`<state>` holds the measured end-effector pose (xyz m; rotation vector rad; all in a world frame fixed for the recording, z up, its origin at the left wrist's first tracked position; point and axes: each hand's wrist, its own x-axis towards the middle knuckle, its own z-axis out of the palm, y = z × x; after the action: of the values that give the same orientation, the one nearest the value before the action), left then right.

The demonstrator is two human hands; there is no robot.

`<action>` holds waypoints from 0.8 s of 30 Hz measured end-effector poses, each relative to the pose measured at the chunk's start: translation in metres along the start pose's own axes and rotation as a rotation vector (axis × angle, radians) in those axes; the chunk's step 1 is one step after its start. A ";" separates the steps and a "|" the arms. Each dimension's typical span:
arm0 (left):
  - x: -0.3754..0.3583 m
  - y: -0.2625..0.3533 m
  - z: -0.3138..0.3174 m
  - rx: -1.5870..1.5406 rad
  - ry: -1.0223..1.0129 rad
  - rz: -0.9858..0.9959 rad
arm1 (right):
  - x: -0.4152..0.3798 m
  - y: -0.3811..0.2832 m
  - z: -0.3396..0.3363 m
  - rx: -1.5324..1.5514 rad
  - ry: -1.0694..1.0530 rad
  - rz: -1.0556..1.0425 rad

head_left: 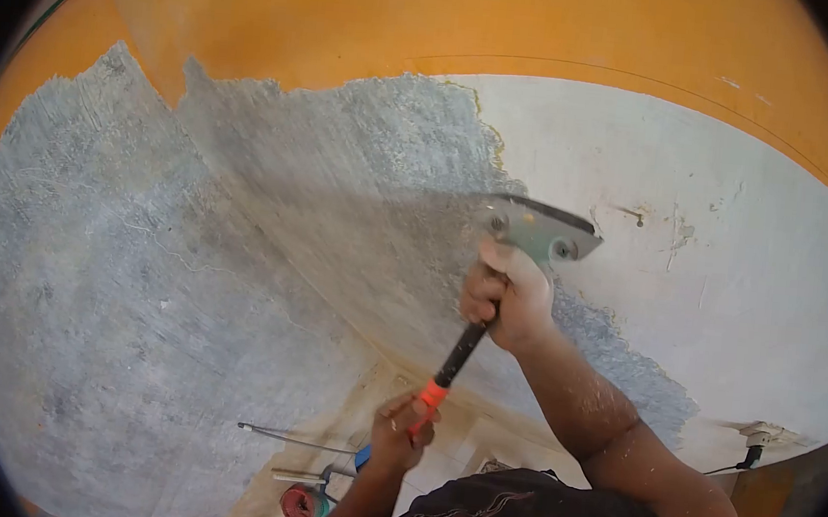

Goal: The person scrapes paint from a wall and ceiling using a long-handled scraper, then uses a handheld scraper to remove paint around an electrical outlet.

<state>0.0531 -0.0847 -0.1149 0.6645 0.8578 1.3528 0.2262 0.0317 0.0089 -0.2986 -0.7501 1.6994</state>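
Observation:
A long-handled wall scraper (534, 232) with a wide metal head and two bolts lies against the wall, its blade at the edge of the white paint layer (640, 150). My right hand (512, 292) is wrapped round the handle just below the head. Lower down, my left hand (404, 430) grips the orange part of the same handle. Bare grey wall (414, 140) shows to the left of the blade, with a ragged paint edge. Small flakes cling to my right forearm.
Orange paint (553, 24) covers the upper wall. At lower right a socket with a plugged-in cable (757, 441) juts out. A nail (640, 219) sticks out right of the blade. On the floor stand a red-topped container (297, 504) and tools beside it.

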 end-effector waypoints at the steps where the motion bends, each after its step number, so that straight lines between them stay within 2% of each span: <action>1: 0.000 0.009 0.000 0.000 -0.001 -0.009 | 0.002 -0.003 0.006 0.003 0.008 0.015; 4: 0.004 0.031 0.003 0.036 0.000 0.045 | 0.004 -0.008 0.012 0.050 -0.015 -0.002; 9: -0.014 0.000 0.014 -0.050 -0.030 -0.027 | -0.009 0.001 -0.005 0.117 -0.060 -0.044; 11: -0.006 -0.003 0.006 -0.033 -0.016 -0.036 | -0.005 -0.004 -0.002 0.076 -0.023 -0.028; 12: 0.002 0.001 0.001 -0.030 -0.037 0.054 | 0.000 -0.008 0.008 0.041 0.006 -0.024; 13: 0.002 0.009 0.005 -0.035 -0.031 0.052 | 0.004 -0.010 0.016 0.008 0.034 -0.020; 15: 0.002 0.027 0.012 0.037 -0.024 0.014 | 0.004 -0.008 0.020 0.028 0.028 -0.057; 17: -0.006 0.015 0.010 0.022 -0.038 0.010 | -0.001 -0.004 0.015 0.013 0.042 -0.101; 19: -0.016 0.004 0.015 -0.073 -0.091 -0.078 | -0.008 -0.002 0.008 -0.010 0.069 -0.073; 21: -0.008 0.004 0.017 -0.082 -0.089 -0.086 | -0.005 -0.006 0.012 -0.040 0.091 -0.055; 23: 0.007 0.017 0.016 -0.082 -0.099 0.044 | 0.007 -0.018 0.028 -0.036 0.058 -0.132; 24: 0.009 0.033 0.026 -0.021 -0.142 0.061 | 0.015 -0.026 0.029 0.055 -0.055 -0.156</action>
<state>0.0568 -0.0695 -0.0744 0.7657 0.7136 1.3500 0.2259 0.0394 0.0504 -0.1514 -0.7467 1.5826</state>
